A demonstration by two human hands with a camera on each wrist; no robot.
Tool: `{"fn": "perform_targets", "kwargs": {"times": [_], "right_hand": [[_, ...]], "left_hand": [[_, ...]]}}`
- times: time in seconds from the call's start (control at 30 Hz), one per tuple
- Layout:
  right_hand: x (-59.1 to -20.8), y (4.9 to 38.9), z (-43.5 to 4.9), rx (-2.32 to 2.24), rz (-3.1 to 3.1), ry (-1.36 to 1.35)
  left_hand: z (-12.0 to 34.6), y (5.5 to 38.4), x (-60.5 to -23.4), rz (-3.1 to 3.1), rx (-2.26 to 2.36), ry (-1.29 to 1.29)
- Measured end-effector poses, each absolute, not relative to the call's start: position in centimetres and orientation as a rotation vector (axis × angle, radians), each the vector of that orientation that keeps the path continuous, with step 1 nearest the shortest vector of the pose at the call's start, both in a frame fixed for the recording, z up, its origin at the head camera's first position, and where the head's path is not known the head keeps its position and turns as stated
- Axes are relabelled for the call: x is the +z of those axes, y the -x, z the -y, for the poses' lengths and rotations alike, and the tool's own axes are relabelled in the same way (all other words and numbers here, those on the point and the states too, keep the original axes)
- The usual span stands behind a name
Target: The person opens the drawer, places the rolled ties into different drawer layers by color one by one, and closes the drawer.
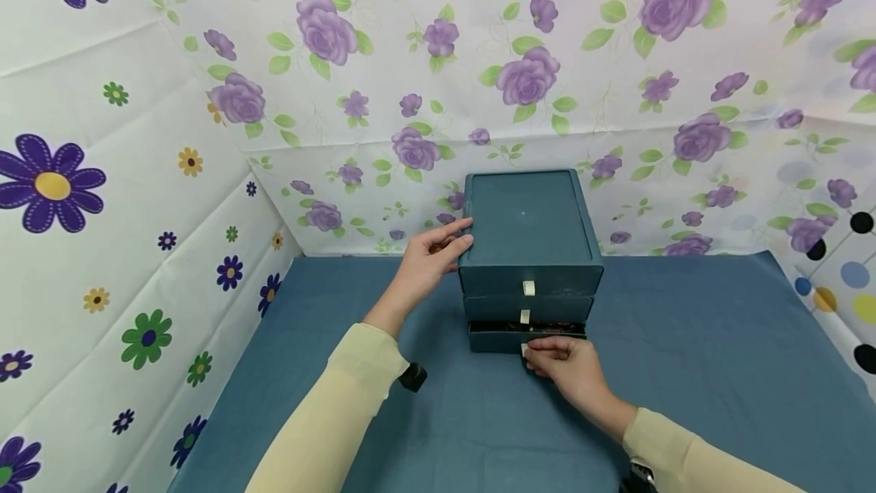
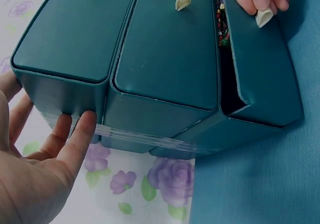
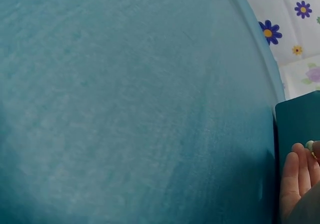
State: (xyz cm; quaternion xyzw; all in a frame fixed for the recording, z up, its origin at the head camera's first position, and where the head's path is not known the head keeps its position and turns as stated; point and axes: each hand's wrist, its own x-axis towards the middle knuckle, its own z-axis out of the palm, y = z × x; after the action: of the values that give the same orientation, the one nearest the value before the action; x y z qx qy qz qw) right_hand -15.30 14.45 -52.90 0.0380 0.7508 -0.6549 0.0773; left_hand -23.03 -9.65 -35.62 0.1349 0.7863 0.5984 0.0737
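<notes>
A dark teal chest of three small drawers (image 1: 530, 219) stands on the blue cloth, each drawer front bearing a cream pull tab (image 1: 528, 288). Its bottom drawer (image 1: 494, 341) is pulled out a little, and colourful beaded-looking items (image 2: 223, 27) show inside the gap. Thumb and fingers of my right hand (image 1: 571, 371) pinch the bottom drawer's cream tab (image 2: 264, 17). My left hand (image 1: 427, 261) rests against the chest's left side near the top, its fingertips (image 2: 88, 120) touching the side wall with the fingers loosely extended. Only part of the right hand (image 3: 300, 181) appears in the right wrist view.
Blue cloth (image 1: 691, 371) covers the table around the chest. Behind it hangs a white sheet with purple roses (image 1: 411, 97); another flowered sheet (image 1: 137, 249) is on the left. Clear tape (image 2: 150, 138) runs across the chest's side. Dotted cloth (image 1: 845, 280) lies at the far right.
</notes>
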Motion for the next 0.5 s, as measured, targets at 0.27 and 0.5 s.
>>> {"fn": "perform_targets", "kwargs": {"times": [0.27, 0.5], "right_hand": [[-53.2, 13.8, -14.2, -1.927, -2.274, -0.124], [-53.4, 12.2, -13.8, -1.953, -2.267, -0.124]], "left_hand": [[9.7, 23.1, -35.7, -2.347, 1.802, -0.407], [9.7, 23.2, -35.7, -2.349, 1.793, -0.401]]}}
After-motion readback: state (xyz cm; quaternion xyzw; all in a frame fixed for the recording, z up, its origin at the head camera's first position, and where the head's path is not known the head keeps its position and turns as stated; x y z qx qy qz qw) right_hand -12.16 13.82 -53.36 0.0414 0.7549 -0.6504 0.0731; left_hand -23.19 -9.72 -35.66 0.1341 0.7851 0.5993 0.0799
